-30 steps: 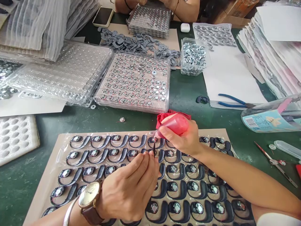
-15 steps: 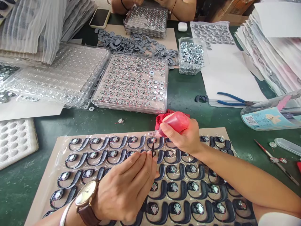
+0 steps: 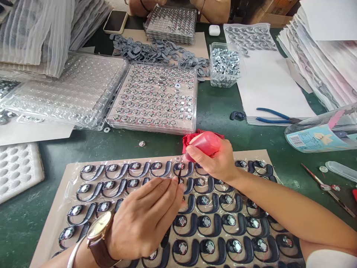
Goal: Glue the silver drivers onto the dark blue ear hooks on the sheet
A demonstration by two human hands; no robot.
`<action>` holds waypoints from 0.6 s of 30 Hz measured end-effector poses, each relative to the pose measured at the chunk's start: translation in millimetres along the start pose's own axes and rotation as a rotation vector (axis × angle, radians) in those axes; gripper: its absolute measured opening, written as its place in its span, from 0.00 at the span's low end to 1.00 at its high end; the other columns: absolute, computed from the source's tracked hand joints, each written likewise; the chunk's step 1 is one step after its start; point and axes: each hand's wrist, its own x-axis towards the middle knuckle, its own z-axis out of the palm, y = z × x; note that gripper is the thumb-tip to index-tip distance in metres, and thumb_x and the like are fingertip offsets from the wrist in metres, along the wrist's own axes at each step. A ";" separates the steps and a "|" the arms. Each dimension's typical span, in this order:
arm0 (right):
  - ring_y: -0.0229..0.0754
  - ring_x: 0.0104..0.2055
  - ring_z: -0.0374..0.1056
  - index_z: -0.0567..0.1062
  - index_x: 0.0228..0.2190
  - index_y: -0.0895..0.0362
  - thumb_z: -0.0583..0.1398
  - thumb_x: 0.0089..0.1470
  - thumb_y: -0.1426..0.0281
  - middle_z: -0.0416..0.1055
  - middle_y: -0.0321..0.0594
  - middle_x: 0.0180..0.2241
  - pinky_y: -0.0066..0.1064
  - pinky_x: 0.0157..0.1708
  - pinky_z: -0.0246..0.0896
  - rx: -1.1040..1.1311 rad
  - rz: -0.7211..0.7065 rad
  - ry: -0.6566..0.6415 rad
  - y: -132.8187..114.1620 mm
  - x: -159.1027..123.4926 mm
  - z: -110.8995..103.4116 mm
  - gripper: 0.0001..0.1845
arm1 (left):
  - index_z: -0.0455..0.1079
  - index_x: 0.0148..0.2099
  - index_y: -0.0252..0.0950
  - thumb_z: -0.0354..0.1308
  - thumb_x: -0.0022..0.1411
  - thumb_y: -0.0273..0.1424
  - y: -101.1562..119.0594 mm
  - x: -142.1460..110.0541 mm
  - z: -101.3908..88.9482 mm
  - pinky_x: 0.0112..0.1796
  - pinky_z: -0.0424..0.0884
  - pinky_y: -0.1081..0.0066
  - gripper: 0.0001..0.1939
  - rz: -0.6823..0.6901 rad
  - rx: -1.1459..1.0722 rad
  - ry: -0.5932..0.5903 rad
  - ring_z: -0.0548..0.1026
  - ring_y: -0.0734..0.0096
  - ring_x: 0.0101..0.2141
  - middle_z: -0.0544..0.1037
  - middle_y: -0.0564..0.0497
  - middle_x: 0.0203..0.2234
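Note:
My right hand [image 3: 219, 160] is closed round a red squeeze bottle [image 3: 205, 143] whose thin dark nozzle [image 3: 180, 174] points down at the rows of black ear-hook parts [image 3: 206, 221] on a brown sheet [image 3: 52, 219]. My left hand [image 3: 145, 219], with a wristwatch [image 3: 100, 227] on its wrist, lies over the middle rows. Its fingers are pressed together at the nozzle tip, on an ear-hook part that they mostly hide.
A clear tray of small round metal discs [image 3: 156, 96] lies beyond the sheet, with loose discs [image 3: 142, 143] on the green mat. A clear box of washers [image 3: 225, 65], blue pliers [image 3: 275, 115], a lying bottle [image 3: 320, 136] and tweezers [image 3: 329, 193] are to the right. Another person's arms [image 3: 212, 9] are across the table.
Both hands stay at the same spot on the sheet. The view has shifted slightly, and my left fingers have edged a little under the nozzle.

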 end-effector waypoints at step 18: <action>0.31 0.23 0.71 0.75 0.22 0.55 0.64 0.57 0.70 0.75 0.28 0.19 0.23 0.29 0.67 0.049 -0.064 0.028 -4.9 -0.5 -3.1 0.12 | 0.75 0.47 0.24 0.56 0.64 0.19 -12.1 6.3 -9.3 0.46 0.76 0.61 0.11 -0.096 -0.195 -0.010 0.79 0.62 0.42 0.82 0.43 0.42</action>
